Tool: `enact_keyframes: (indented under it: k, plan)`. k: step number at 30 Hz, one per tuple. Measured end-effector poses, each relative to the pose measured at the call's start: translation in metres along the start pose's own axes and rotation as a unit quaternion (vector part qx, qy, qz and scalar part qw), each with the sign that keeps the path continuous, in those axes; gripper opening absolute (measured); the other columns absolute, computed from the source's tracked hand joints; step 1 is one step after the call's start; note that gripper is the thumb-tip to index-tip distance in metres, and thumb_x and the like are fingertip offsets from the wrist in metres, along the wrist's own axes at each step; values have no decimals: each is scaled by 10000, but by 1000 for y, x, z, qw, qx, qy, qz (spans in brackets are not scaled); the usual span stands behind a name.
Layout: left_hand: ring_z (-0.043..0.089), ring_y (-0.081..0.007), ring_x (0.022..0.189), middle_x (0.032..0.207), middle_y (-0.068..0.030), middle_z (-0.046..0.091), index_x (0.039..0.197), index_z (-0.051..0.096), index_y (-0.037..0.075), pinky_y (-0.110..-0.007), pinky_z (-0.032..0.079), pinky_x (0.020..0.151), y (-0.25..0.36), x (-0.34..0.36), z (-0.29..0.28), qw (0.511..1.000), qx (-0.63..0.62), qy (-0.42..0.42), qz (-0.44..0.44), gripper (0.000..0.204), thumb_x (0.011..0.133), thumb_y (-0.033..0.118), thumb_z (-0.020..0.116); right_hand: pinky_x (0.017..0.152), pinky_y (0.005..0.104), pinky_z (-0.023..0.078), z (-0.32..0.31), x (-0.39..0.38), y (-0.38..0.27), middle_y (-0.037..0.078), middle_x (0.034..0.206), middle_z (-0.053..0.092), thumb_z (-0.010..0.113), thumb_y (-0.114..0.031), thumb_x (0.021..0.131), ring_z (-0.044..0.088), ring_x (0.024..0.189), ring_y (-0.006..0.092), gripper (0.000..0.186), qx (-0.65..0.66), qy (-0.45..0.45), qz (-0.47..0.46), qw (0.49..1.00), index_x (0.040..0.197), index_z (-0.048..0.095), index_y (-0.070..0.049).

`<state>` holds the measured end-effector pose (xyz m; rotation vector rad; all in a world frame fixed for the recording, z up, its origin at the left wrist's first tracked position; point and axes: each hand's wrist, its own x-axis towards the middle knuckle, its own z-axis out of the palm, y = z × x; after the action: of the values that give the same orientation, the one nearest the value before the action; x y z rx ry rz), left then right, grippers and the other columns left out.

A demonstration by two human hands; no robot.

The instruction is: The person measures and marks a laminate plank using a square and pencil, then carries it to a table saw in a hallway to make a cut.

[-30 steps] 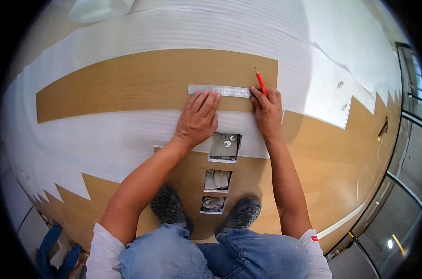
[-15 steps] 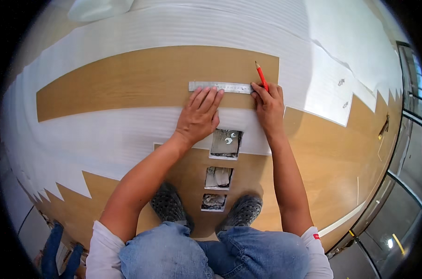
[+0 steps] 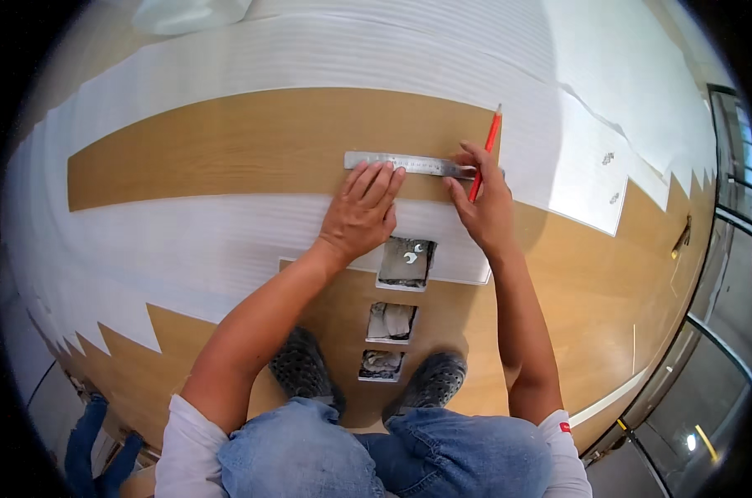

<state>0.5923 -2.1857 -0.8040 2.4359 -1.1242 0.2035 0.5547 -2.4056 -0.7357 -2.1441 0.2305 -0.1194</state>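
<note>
- Head view: the left hand [image 3: 359, 212] lies palm down, fingers slightly spread and grasping nothing, their tips pressed along the near edge of a metal ruler [image 3: 372, 159]
- That ruler sits on a long wood-toned plank [image 3: 226, 141], toward the plank's right part, running roughly along its length
- The right hand [image 3: 485, 195] holds a red pencil [image 3: 492, 137] among its fingers, point directed away from the person, beside the plank's right end
- Thumb and forefinger of this hand stand apart around the ruler's right end; whether they touch it, I cannot tell
- The plank rests on white ribbed underlay [image 3: 210, 228], just beyond the laid wood-toned flooring [image 3: 575, 307]
- Three square openings line up between the person and the plank, the farthest [image 3: 396, 270] bearing two small pale wrench-like shapes
- Dark perforated clogs [image 3: 304, 371] stand on the flooring on either side of the nearer openings
- At lower left show another person's blue-clad legs [image 3: 84, 440]
</note>
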Motion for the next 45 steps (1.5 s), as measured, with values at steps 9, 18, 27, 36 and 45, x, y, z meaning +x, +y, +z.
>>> enact_keyframes:
  k: [9,18,27,36,45]
  plan:
    - [478,-266,1282,1356,-117,535,1377,529,56,-437,340,1159,1,1,-4,1000,-6,-7,-6,582,812,164,613,633,249,453,-20,20,-13,57,793,657,368,-355,1080,584,715,102,466,238,-45,145,959,1210,620,14]
    - [480,-269,1282,1368,-120,530,1387,524,55,-442,345,1154,-1,-1,-3,1000,6,0,-1,587,816,160,611,583,248,442,-5,20,1,17,773,616,483,-255,1044,533,657,83,331,138,-8,174,975,1052,678,12]
    - [480,-272,1284,1360,-125,526,1388,518,37,-451,345,1154,0,0,-2,1000,-15,-5,4,594,816,168,612,780,293,509,35,26,-8,72,911,706,591,-195,995,639,854,141,246,119,-64,120,984,1098,678,11]
    - [488,-290,1273,1347,-135,535,1371,527,27,-458,350,1146,0,0,-1,1000,-4,16,9,573,819,156,610,634,248,485,19,26,-5,31,824,666,538,-261,1026,580,730,82,303,88,-67,100,989,1118,693,-18]
    - [508,-291,1236,1298,-140,565,1310,569,9,-451,369,1125,3,0,-8,1000,-9,24,14,512,821,154,609,829,336,512,-6,14,-30,143,976,698,552,-212,988,660,913,227,270,67,6,114,991,1054,676,18]
